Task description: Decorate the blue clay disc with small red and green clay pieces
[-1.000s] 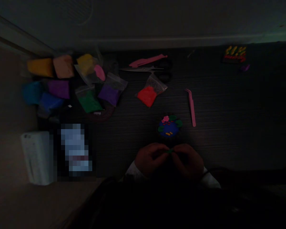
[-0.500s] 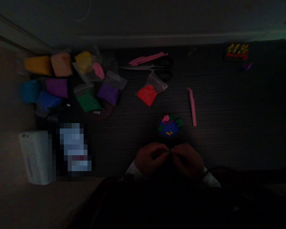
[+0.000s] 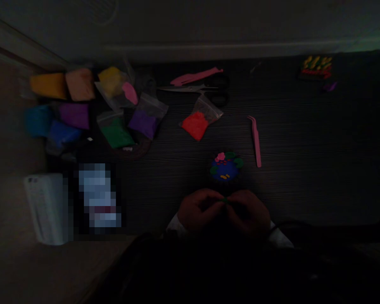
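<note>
Between the fingertips of my left hand [image 3: 198,210] and my right hand [image 3: 250,211] is a small piece of green clay [image 3: 224,200]. Both hands pinch it close to the table's near edge. Just beyond them lies a round clay pond [image 3: 224,169], blue in the middle, with green leaf shapes, a pink flower, and small red and orange bits on it. To its right rests a pair of pink tweezers [image 3: 256,143] with a bent tip. The scene is dim, so the clay's exact shape is hard to make out.
A bag of red clay [image 3: 194,124] lies beyond the pond, with scissors [image 3: 193,89] and a pink tool [image 3: 196,76] behind it. Several clay bags, including green [image 3: 117,133], fill the left. A blurred-out phone [image 3: 99,196] sits near left; a small yellow-and-red clay model [image 3: 316,68] stands far right.
The fingers have shifted slightly around the green clay, and a little more of it shows. The view has moved a touch; the objects on the table stay put.
</note>
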`<action>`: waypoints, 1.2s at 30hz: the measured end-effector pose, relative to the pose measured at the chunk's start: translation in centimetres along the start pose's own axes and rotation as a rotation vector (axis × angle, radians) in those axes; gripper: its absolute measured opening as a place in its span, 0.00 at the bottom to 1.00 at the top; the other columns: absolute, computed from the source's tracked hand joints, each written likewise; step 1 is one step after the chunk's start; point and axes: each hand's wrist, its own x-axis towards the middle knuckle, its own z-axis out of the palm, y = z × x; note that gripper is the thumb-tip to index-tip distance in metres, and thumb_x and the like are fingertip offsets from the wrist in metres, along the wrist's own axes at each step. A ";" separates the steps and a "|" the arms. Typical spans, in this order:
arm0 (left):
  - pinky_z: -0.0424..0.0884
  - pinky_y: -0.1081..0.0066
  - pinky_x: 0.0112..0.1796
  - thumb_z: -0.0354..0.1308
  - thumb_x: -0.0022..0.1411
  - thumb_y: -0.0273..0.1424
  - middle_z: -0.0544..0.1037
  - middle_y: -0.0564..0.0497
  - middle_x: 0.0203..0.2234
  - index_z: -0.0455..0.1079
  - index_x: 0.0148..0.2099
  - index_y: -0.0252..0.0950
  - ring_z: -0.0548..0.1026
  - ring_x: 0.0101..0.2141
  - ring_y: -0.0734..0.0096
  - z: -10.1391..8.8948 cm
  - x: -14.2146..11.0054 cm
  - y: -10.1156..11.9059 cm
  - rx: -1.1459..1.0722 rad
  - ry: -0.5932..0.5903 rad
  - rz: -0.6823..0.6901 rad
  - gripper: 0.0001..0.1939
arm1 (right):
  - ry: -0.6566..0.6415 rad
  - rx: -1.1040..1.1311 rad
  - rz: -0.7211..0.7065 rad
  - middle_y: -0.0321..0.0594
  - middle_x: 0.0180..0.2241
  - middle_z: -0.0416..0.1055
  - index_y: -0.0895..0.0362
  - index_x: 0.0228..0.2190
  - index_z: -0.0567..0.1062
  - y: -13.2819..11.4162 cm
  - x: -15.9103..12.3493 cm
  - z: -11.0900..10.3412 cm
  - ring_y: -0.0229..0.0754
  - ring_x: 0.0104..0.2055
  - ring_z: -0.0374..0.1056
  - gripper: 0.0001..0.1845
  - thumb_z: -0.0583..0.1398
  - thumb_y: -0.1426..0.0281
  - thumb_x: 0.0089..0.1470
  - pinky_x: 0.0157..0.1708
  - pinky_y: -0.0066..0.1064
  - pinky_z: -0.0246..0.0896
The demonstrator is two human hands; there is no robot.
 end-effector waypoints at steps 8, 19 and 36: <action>0.70 0.74 0.31 0.53 0.51 0.27 0.75 0.48 0.30 0.70 0.34 0.33 0.73 0.28 0.74 -0.3 0.0 0.1 0.037 -0.007 0.092 0.07 | -0.003 0.012 -0.024 0.37 0.25 0.70 0.56 0.29 0.69 0.0 0.2 -0.1 0.37 0.28 0.66 0.10 0.57 0.79 0.41 0.28 0.30 0.63; 0.69 0.77 0.27 0.55 0.50 0.27 0.73 0.53 0.22 0.67 0.34 0.32 0.72 0.23 0.77 0.3 0.2 0.3 -0.153 0.013 -0.073 0.06 | -0.025 0.020 -0.012 0.37 0.27 0.70 0.55 0.32 0.68 0.5 -0.2 0.0 0.37 0.29 0.66 0.13 0.56 0.80 0.42 0.29 0.30 0.63; 0.70 0.75 0.29 0.53 0.52 0.26 0.71 0.49 0.30 0.69 0.33 0.34 0.72 0.28 0.76 0.1 0.2 -0.2 0.054 0.090 0.176 0.05 | -0.036 0.022 -0.066 0.38 0.29 0.72 0.54 0.34 0.69 0.5 0.1 -0.3 0.38 0.32 0.67 0.14 0.55 0.81 0.44 0.32 0.30 0.64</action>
